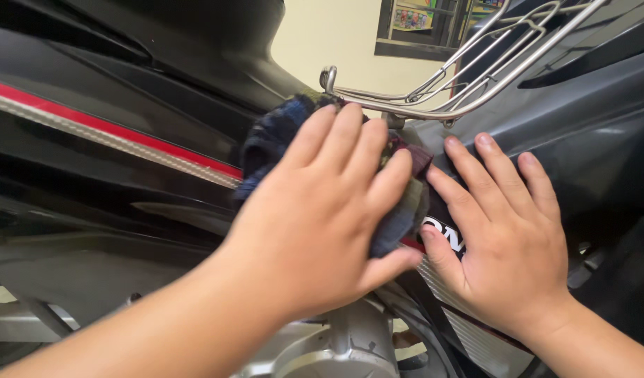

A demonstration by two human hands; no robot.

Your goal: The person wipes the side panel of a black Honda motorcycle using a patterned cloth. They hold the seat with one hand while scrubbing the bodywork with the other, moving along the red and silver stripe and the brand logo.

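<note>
Dark plaid cloth (273, 136); black, red-striped fairing (126, 133)

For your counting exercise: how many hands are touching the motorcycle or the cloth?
2. The left hand presses a dark cloth against the motorcycle's body panel; the right hand rests flat beside it.

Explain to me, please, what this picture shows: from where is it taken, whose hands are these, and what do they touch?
The picture comes from a camera worn on a person's head, looking down at that person's own two bare hands. The left hand presses a dark checked cloth against the body of a motorcycle. The right hand lies flat, fingers spread, on the grey side panel beside the cloth and holds nothing. A red stripe runs along the black panel on the left. Above the hands is a chrome wire rack. Below them, part of the metal engine shows.
</note>
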